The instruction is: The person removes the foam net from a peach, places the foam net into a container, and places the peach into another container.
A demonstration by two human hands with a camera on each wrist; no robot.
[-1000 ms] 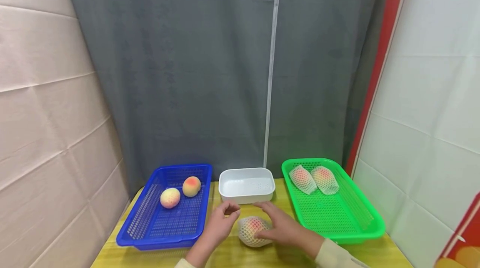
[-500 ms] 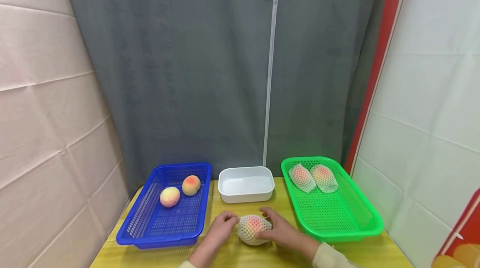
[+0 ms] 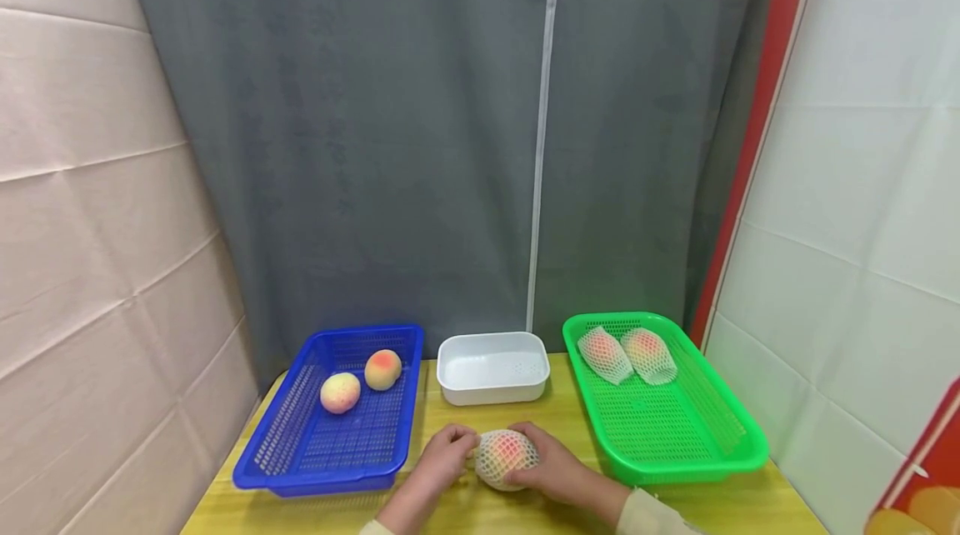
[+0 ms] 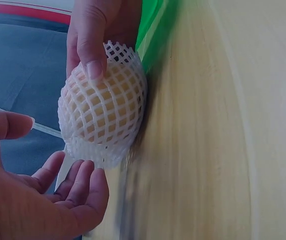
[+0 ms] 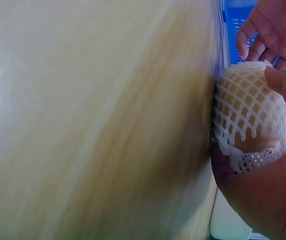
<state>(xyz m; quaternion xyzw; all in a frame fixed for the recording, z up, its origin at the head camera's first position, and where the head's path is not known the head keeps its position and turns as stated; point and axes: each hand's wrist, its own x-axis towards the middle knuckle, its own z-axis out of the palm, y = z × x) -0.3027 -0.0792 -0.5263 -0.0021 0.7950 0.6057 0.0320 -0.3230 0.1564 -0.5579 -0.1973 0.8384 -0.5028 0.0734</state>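
Note:
A peach in a white foam net [image 3: 497,458] is on the wooden table, between the two hands. My right hand [image 3: 557,467] grips it from the right, its thumb [image 4: 94,62] pressed on the mesh in the left wrist view. At the other end of the netted peach is my left hand [image 3: 444,456]. Its fingers [image 4: 85,187] are loosely bent with the thumb apart, fingertips right at the gathered end of the net. In the right wrist view the mesh [image 5: 247,102] is bunched near the right palm, and part of the peach shows bare there.
A blue basket [image 3: 315,481] on the left contains two bare peaches [image 3: 341,393]. The green basket [image 3: 675,472] on the right contains two netted peaches [image 3: 604,356]. Between them, towards the grey curtain [image 3: 390,143], stands a white plastic tub [image 3: 492,395].
My left hand has come down beside the left end of the net. The right hand's fingers have closed in round the netted peach, which has shifted slightly left.

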